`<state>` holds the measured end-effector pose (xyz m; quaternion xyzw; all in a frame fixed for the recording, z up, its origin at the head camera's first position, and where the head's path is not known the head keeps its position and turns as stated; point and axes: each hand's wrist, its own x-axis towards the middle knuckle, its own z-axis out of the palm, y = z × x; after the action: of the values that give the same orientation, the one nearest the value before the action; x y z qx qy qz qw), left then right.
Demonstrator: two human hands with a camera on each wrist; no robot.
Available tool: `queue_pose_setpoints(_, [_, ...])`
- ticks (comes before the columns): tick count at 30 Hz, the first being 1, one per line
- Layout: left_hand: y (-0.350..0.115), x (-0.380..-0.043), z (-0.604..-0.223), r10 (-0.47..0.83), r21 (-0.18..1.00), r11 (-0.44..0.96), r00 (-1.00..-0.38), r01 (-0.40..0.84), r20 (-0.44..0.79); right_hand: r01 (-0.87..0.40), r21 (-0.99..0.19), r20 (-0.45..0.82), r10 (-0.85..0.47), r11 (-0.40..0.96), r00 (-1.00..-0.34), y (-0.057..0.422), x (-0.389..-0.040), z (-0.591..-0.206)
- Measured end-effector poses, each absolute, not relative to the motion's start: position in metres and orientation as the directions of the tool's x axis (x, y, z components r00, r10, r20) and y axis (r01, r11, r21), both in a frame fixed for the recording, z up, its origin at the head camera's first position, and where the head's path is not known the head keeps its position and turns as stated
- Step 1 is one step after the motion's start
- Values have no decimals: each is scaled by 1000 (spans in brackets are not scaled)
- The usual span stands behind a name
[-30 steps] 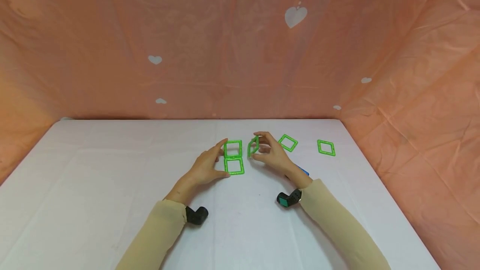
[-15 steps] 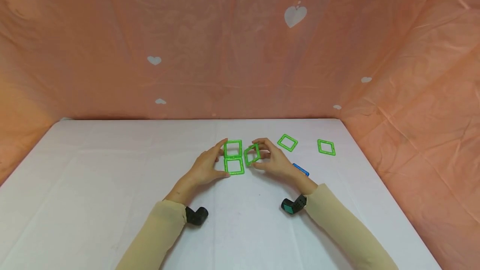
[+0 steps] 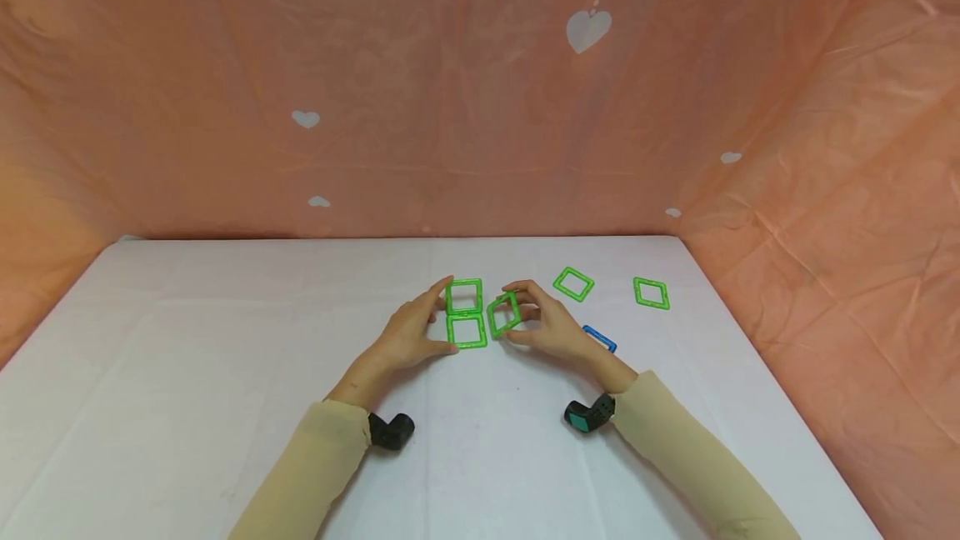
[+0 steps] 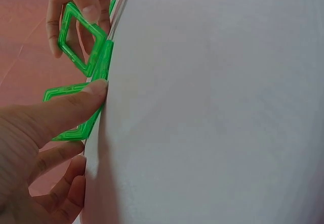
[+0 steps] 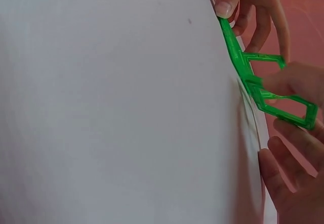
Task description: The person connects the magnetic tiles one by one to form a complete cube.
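Two green square magnetic tiles [image 3: 467, 315] are joined edge to edge on the white table. In the left wrist view one tile [image 4: 66, 88] rises at an angle from the other. My left hand [image 3: 405, 333] holds the pair along its left side, thumb at the near corner and index finger at the far one. Just to the right, my right hand [image 3: 551, 325] pinches a third green magnetic tile [image 3: 491, 320] between thumb and fingers. That tile is tilted, its left edge close beside the joined pair.
Two more green tiles, a turned one [image 3: 561, 276] and one farther right [image 3: 651, 304], lie on the tabletop [image 3: 225, 357]. A blue piece [image 3: 600, 337] lies beside my right wrist, partly hidden by it. Pink cloth [image 3: 375, 148] hangs behind the table and along its right side.
My right hand has brought its tile nearer to me and turned it so its open face shows more. The blue piece is less covered. My left hand and the joined pair stay put.
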<state>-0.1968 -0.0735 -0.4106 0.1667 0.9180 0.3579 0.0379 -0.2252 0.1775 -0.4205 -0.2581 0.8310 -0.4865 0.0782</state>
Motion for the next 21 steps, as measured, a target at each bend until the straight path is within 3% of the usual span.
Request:
queue_pose_setpoints(11, [-73, -198, -412, 338, 667, 684, -938, 296, 70, -393, -804, 128, -516, 446, -847, 174, -221, -422])
queue_pose_setpoints(21, [-72, -194, -412, 317, 690, 667, -945, 280, 77, -420, -837, 180, -548, 350, -817, 172, -221, -422])
